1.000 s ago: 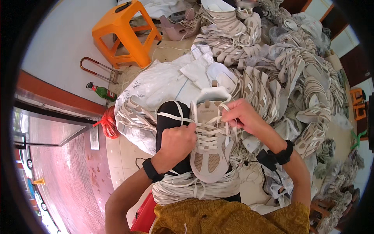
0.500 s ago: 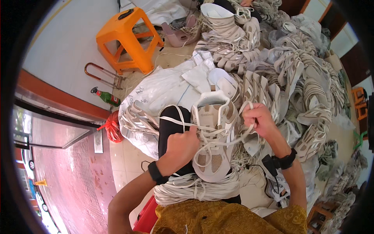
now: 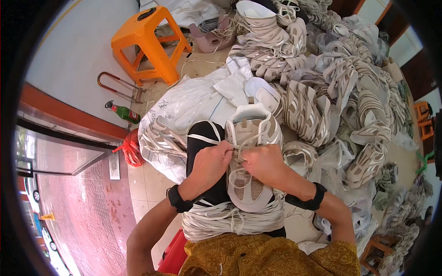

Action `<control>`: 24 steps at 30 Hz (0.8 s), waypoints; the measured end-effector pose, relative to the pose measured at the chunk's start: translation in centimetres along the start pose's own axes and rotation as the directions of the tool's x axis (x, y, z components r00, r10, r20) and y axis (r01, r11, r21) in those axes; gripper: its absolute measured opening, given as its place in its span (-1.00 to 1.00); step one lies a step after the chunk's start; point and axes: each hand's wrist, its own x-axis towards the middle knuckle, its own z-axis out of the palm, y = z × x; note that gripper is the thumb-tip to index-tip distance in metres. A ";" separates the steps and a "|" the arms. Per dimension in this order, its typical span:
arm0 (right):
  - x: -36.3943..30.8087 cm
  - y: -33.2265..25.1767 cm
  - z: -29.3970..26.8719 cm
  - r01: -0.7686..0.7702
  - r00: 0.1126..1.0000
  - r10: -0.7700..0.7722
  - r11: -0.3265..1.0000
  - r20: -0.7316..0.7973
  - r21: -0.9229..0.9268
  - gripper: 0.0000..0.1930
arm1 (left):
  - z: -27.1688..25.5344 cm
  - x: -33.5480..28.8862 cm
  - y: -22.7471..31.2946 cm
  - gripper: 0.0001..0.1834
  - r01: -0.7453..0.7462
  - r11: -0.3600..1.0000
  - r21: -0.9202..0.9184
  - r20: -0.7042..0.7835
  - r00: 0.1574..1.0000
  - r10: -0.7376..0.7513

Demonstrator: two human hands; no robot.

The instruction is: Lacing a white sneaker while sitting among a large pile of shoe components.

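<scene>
At frame centre, the left hand and right hand, fingers closed, grip the pale lace above the beige shoe.

Orange plastic stool is standing near white wall, dark object resting on its seat. Green glass bottle is standing by same wall; red plastic bag is sitting near glass door. Car is showing outside.
</scene>
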 end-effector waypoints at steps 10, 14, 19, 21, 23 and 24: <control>0.9 6.4 -4.0 -0.543 0.826 0.225 0.565 0.517 0.622 -0.82 | 0.0 0.1 0.9 -0.88 0.064 0.991 0.116 0.055 0.996 -0.071; 1.1 8.1 -4.5 0.232 0.970 -0.227 0.971 0.082 -0.055 -0.90 | -1.2 0.3 0.3 -0.88 -0.066 0.976 0.207 -0.094 0.992 0.087; 0.1 11.1 -6.3 -0.136 0.986 0.105 0.957 -0.130 -0.256 -0.92 | -1.1 1.1 0.1 -0.94 -0.183 0.872 0.453 0.151 0.980 0.127; -1.0 9.1 -7.5 -0.262 0.962 0.270 0.956 -0.043 0.133 -0.88 | -1.0 1.1 0.0 -0.95 -0.182 0.847 0.499 0.217 0.973 0.082; -1.8 6.2 -7.2 -0.393 0.913 0.396 0.783 0.101 0.482 -0.84 | -1.3 1.1 -0.2 -0.95 -0.198 0.845 0.497 0.144 0.979 0.145; -2.1 5.1 -6.0 -0.229 0.972 0.227 0.851 0.062 0.474 -0.85 | -1.5 1.0 -0.3 -0.95 -0.205 0.844 0.496 0.152 0.977 0.148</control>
